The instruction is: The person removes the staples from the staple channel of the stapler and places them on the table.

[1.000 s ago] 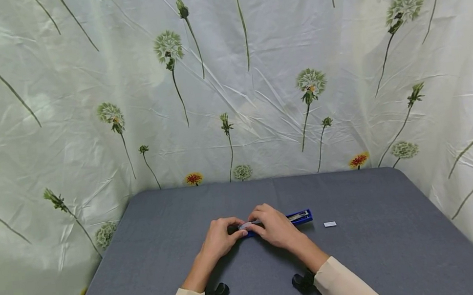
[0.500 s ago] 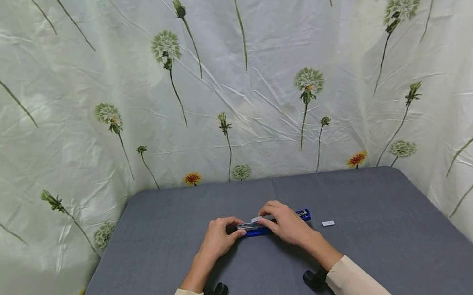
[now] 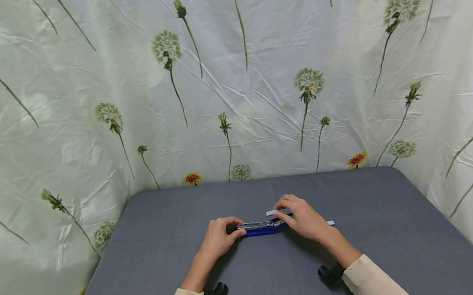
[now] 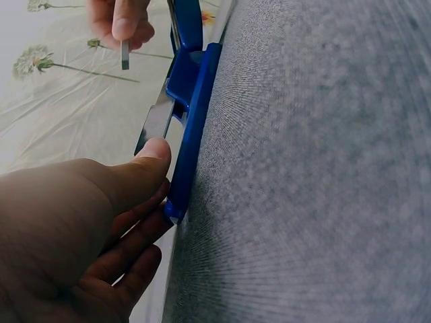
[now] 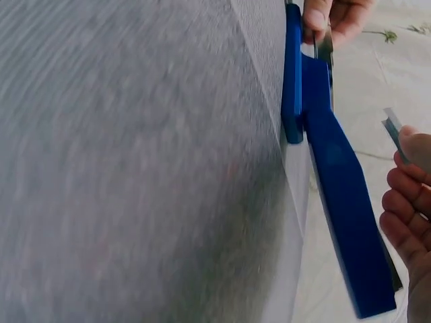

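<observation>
A blue stapler (image 3: 260,231) lies on the table, its top cover (image 5: 340,195) swung far back to the right and its metal magazine (image 4: 156,122) exposed. My left hand (image 3: 221,235) grips the left end, the thumb on the magazine and fingers around the far side. My right hand (image 3: 301,216) pinches a short grey strip of staples (image 5: 392,128) between thumb and fingertips. In the head view this hand is above the cover, hiding part of it. The strip is apart from the magazine.
Another small strip of staples (image 3: 331,223) lies on the grey cloth-covered table (image 3: 182,208), partly hidden behind the right hand. A flower-patterned curtain (image 3: 230,94) hangs behind the table. Each wrist wears a black camera mount (image 3: 217,293).
My right hand has moved right and slightly up, carrying the strip of staples away from the magazine and uncovering more of the stapler. My left hand has stayed in place.
</observation>
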`<move>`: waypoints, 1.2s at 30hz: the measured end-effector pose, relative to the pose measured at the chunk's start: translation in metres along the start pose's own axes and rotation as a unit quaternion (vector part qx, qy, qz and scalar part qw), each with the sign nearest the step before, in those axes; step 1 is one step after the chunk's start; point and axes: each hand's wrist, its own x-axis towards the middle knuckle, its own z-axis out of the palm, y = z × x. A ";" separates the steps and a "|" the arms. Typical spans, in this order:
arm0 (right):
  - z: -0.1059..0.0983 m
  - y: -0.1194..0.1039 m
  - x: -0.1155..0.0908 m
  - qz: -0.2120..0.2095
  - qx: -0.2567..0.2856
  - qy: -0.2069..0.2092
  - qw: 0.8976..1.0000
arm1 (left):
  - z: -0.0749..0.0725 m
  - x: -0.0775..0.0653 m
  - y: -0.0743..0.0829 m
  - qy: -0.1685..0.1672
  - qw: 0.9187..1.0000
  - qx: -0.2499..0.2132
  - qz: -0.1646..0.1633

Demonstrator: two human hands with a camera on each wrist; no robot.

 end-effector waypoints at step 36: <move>-0.059 0.063 -0.040 0.010 0.001 0.037 0.999 | 0.000 -0.003 -0.001 -0.004 1.000 -0.002 -0.013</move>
